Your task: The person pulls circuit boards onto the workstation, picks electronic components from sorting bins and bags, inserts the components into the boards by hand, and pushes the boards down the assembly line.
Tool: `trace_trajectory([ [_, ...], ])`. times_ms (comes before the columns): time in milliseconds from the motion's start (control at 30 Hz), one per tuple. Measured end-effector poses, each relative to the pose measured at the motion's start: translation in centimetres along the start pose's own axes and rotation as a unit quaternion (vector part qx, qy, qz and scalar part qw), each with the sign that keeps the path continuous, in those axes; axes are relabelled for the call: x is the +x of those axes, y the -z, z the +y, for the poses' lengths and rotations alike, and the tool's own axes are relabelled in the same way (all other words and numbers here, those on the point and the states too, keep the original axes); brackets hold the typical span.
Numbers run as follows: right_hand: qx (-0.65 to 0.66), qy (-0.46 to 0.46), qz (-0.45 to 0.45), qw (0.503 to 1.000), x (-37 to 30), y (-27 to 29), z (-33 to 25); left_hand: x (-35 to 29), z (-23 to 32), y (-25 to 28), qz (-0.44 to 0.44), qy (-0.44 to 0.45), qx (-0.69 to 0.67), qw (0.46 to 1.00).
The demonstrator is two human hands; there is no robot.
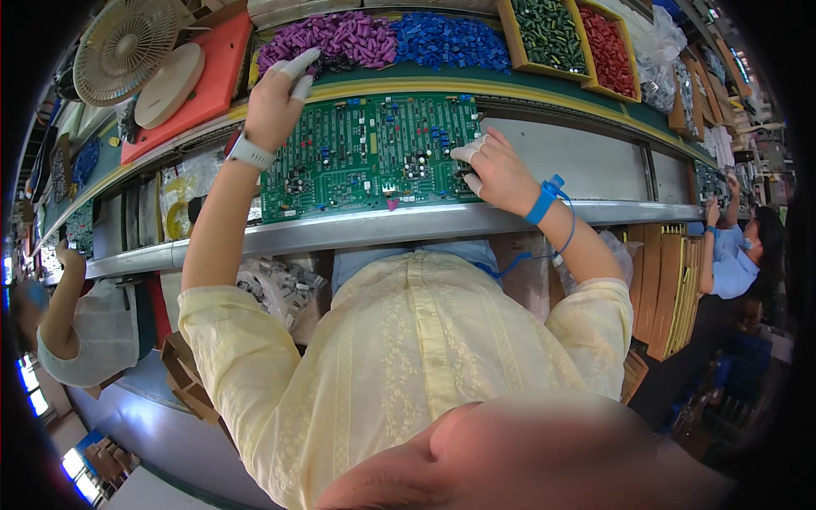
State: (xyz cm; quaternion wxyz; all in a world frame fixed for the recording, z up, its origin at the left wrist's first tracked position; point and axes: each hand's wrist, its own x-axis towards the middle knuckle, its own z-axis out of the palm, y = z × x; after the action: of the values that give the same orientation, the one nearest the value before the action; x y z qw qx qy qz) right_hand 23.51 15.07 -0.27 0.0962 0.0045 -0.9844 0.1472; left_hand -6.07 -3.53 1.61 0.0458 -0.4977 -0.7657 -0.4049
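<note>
Along the rail [374, 224], the circuit board [361, 153] runs lengthwise left-to-right, just short of the left hand's [274, 104] parted fingers [299, 63], beside the right hand's [501, 174] fingertips [461, 155], whose hold I can't tell

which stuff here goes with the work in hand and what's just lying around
Seemingly in use:
circuit board, at the right hand
purple parts, by the left hand
blue parts, alongside
blue wrist strap, worn

Apparently just around:
fan
crumpled plastic bag
</note>
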Motion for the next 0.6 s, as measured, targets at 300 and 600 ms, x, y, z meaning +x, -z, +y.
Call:
trace_trajectory([
  [300,0.07,0.02,-0.009,0.997,1.3,3.5,2.3,-8.4,0.4,4.7,-0.106,0.063,-0.085,0.989],
  [600,-0.206,-0.448,0.049,0.869,-2.2,12.0,35.0,-12.0,1.1,6.5,-0.225,-0.018,0.038,0.973],
])
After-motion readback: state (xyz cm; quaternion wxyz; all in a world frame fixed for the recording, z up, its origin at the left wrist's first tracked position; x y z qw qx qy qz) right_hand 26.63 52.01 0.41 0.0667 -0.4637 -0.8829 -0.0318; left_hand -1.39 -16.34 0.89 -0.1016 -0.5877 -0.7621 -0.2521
